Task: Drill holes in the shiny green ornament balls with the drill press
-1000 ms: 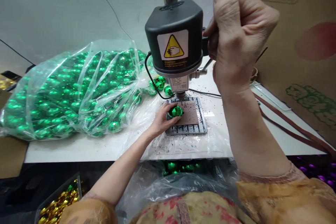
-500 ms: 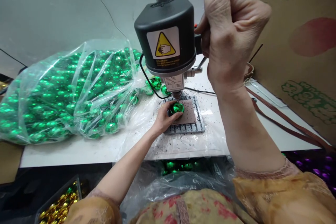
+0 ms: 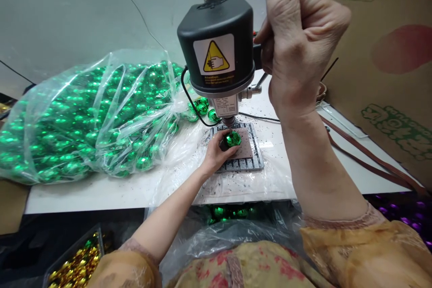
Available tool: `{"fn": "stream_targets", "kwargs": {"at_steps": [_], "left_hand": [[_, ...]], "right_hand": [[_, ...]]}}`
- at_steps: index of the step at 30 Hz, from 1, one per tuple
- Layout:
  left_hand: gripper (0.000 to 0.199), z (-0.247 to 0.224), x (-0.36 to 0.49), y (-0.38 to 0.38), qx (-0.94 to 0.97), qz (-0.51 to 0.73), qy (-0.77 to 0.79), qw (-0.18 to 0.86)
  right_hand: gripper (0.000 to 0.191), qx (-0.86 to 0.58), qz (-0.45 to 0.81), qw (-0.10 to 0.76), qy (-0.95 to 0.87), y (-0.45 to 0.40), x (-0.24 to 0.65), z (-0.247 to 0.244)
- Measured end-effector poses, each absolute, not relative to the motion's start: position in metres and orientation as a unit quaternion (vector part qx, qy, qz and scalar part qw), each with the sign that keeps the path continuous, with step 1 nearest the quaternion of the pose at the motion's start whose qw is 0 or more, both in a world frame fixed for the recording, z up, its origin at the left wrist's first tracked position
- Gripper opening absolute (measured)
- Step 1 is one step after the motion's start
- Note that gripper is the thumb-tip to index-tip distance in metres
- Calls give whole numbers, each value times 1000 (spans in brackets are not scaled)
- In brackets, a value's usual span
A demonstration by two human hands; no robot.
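A small black drill press (image 3: 216,45) with a warning label stands before me. Below its chuck, my left hand (image 3: 218,148) holds a shiny green faceted ball (image 3: 232,138) between thumb and fingers. The ball rests over a pinkish pad (image 3: 247,146) on the slotted metal base plate (image 3: 258,157). Raised at the machine's right side, my right hand (image 3: 297,36) is closed around the feed lever (image 3: 261,81); the wrist and fingers hide most of the grip. Dark shavings are scattered around the base.
A clear bag (image 3: 101,117) full of green balls lies on the left of the white table (image 3: 67,198). A few loose green balls (image 3: 202,105) lie behind the press. A cardboard box (image 3: 378,99) stands at right, brown straps (image 3: 364,153) beside it. Gold balls (image 3: 74,263) fill a bin below.
My left hand and the green ball have shifted slightly right under the chuck. The view has moved a little; my right hand keeps its grip at about the same height.
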State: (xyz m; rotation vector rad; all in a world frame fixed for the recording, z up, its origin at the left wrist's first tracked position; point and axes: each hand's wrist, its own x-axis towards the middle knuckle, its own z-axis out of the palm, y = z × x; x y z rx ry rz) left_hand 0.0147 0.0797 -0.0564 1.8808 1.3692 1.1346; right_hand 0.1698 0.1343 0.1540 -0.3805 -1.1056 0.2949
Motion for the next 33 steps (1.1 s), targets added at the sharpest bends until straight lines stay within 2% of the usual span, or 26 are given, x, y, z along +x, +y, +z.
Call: {"fn": "stream_targets", "kwargs": {"at_steps": [8,13,23,33], "left_hand": [[52,-57,15,78,685,427,508,300],[54,-60,14,79,687,424,504,307],[54,-63,14,79,689,427,496,310],[51,-63,14,79,695,431,495,292]], "right_hand": [[44,-211,78,829,-512,103,168,135],[42,-224,84,828,-506,83,167,116],[37,-216,92,829,-508,79,168,97],[36,-193,35,832,-520,84,171,81]]}}
